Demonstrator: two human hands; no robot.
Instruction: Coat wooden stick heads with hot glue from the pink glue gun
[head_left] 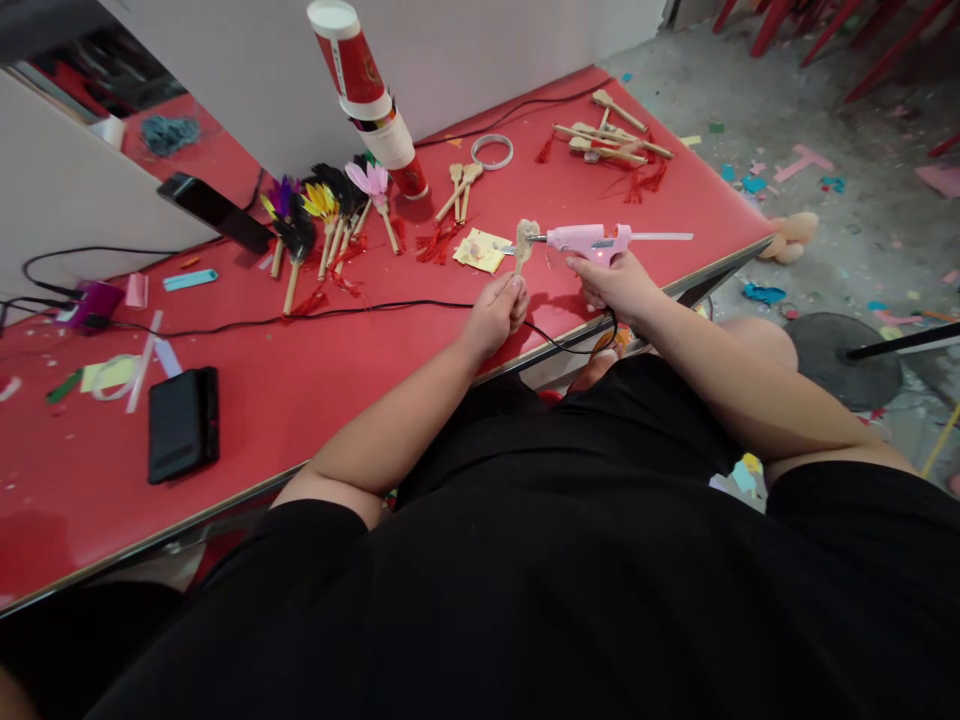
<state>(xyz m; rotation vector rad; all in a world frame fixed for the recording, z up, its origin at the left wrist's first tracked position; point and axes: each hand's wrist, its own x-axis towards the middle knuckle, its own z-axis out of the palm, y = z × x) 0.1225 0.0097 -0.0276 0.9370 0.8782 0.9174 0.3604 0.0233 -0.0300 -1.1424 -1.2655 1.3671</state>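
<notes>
Between the fingers of my left hand [498, 312] is the handle of a small stick with a pale, rounded, fabric-like head [527, 238], held upright. My right hand [619, 285] is wrapped round a pink hot glue gun [589, 240], its metal nozzle at the stick's head. A clear glue stick [664, 237] pokes out of the gun's back. Beneath, a yellow paper [480, 250] lies on the red table [420, 370]. Behind it rest similar bare sticks [459, 190] with red tassels. Further left lie sticks topped with coloured feathers [321, 205].
More tasselled sticks [611, 140] lie at the far right, near a tape roll [492, 152]. Stacked paper cups [367, 95] lean by the wall. A black cable [337, 312] crosses the table. At left are a black case [184, 425], a phone [214, 215] and paper scraps.
</notes>
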